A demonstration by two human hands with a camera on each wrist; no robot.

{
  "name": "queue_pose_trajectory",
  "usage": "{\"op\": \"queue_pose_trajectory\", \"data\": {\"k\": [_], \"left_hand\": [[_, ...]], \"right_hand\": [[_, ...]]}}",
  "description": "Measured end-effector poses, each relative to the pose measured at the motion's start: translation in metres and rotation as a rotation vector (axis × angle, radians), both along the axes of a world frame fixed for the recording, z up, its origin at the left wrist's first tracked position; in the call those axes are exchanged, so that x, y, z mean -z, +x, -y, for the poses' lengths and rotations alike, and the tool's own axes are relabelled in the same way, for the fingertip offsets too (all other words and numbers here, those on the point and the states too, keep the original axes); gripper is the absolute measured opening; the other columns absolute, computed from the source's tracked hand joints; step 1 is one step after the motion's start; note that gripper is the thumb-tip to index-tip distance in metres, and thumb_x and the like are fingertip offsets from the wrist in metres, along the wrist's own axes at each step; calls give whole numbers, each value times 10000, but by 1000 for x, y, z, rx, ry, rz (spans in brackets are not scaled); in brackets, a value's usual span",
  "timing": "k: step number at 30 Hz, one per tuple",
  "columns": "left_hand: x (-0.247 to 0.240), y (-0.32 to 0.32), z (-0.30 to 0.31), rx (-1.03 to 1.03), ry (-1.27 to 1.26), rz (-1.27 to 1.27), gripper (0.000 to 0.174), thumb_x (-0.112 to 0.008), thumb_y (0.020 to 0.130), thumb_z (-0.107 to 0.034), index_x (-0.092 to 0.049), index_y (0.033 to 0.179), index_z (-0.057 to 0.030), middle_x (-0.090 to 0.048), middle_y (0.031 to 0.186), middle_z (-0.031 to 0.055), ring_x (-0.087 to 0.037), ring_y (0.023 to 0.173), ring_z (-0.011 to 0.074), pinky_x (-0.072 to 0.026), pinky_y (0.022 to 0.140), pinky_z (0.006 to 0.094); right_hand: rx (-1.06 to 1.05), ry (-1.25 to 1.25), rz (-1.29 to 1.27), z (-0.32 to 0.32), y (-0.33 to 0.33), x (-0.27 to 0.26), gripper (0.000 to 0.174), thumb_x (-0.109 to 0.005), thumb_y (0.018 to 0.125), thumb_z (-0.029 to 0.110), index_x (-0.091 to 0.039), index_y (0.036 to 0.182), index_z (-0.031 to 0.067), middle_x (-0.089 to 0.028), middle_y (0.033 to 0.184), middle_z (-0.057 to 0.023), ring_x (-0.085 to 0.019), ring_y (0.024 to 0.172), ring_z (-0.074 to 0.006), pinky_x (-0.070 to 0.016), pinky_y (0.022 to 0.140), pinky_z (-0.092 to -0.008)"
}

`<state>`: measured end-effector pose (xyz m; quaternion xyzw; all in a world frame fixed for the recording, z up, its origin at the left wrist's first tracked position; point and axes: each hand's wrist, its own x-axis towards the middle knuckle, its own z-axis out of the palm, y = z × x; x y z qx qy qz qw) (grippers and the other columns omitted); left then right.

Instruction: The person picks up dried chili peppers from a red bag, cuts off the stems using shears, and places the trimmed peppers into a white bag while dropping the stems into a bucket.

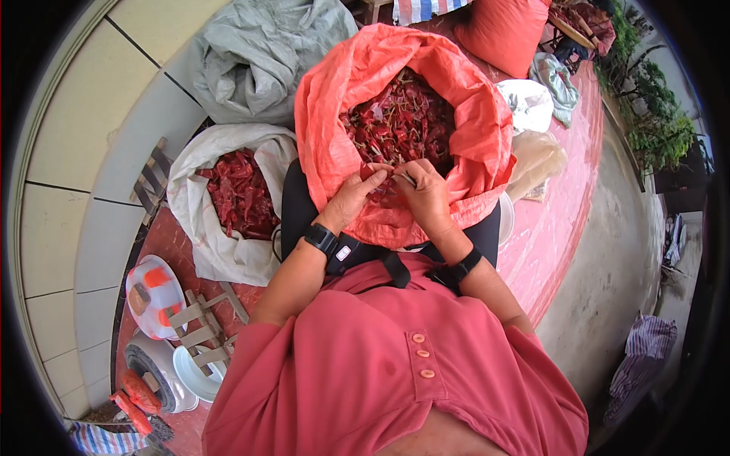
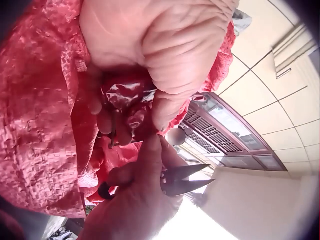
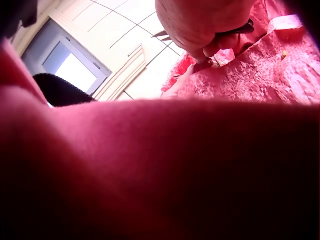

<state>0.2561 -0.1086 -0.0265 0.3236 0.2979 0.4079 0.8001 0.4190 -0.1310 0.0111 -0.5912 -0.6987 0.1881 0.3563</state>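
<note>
A big orange woven sack [image 1: 471,99] full of dried red chilies [image 1: 403,121] stands between my knees. At its near rim my left hand [image 1: 353,196] pinches one dried chili [image 2: 122,95] by its body, the stem pointing down. My right hand [image 1: 426,196] grips small scissors [image 2: 187,179] whose blades stand slightly apart, just beside the chili. In the left wrist view the left hand [image 2: 165,45] is above and the right hand [image 2: 140,200] below. My red shirt hides most of the right wrist view, leaving only the right hand [image 3: 200,20], the scissors [image 3: 161,35] and the sack [image 3: 250,75].
To my left, a white sack [image 1: 190,182] holds more red chilies [image 1: 239,194], with a grey sack [image 1: 258,53] behind it. Low wooden stools [image 1: 201,327], a plastic tub [image 1: 152,292] and a white bowl [image 1: 194,372] sit at lower left. The red floor's edge [image 1: 578,190] drops to concrete on the right.
</note>
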Motion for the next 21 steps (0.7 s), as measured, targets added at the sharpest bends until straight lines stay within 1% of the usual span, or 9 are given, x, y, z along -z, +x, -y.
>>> {"op": "queue_pose_trajectory", "data": {"k": [1,3,4,5,8,11,14,17,21], "left_hand": [[2,0,0,45,12,21,176,-615,930,-211,-609,1056,-88,-619,1008,-4,-566,925,97,-430,832,248],[8,-4,-3,137,37,64,189,-616,929,-206,-619,1070,-80,-629,1031,5,-575,953,104,-434,840,252],[14,-5,-5,146,47,77,172,-615,929,-198,-621,1053,-79,-628,1012,2,-573,938,104,-435,836,256],[20,-7,-5,153,56,89,155,-614,929,-190,-624,1036,-78,-626,994,-2,-572,924,104,-435,833,259],[18,-14,-5,192,60,131,128,-623,922,-175,-622,1004,-76,-617,934,-11,-562,877,103,-435,820,267],[17,-17,-5,213,41,183,117,-641,910,-169,-627,970,-70,-622,887,-1,-576,832,115,-463,804,277],[16,-19,-6,236,28,191,108,-654,900,-160,-626,943,-65,-615,857,0,-576,806,116,-474,792,275],[16,-18,-5,266,38,209,95,-647,903,-144,-611,944,-66,-602,858,-7,-552,802,113,-454,768,265],[17,-18,-6,301,37,255,93,-645,902,-130,-603,949,-62,-598,864,-7,-533,792,114,-445,760,263]], "right_hand": [[-8,23,66,2,-1,-5,123,-693,778,71,-633,883,94,-608,898,-88,-620,790,-268,-488,665,-334],[-68,71,138,7,-2,-13,154,-698,754,98,-612,880,117,-604,943,-63,-616,771,-307,-500,640,-369],[-99,95,174,8,-2,-14,170,-701,742,112,-601,878,129,-602,966,-51,-614,761,-326,-506,627,-387],[-107,195,164,7,-1,-9,143,-696,787,120,-597,889,113,-626,878,-36,-627,665,-255,-504,559,-338],[-107,-378,-598,5,0,1,120,-689,844,150,-594,887,91,-624,728,-9,-584,550,-141,-451,471,-259],[-97,-573,-916,5,6,-5,130,-683,878,185,-598,874,87,-588,614,9,-517,491,-66,-386,429,-200],[-79,-781,-1052,4,14,-5,119,-693,871,191,-604,870,113,-573,596,6,-495,463,-76,-368,417,-200],[-93,-852,-1246,6,16,7,118,-694,872,198,-602,872,123,-556,589,11,-490,460,-75,-368,417,-196],[-68,-983,-1465,9,18,15,116,-690,875,199,-601,883,125,-546,632,31,-494,491,-65,-390,429,-195]]}}
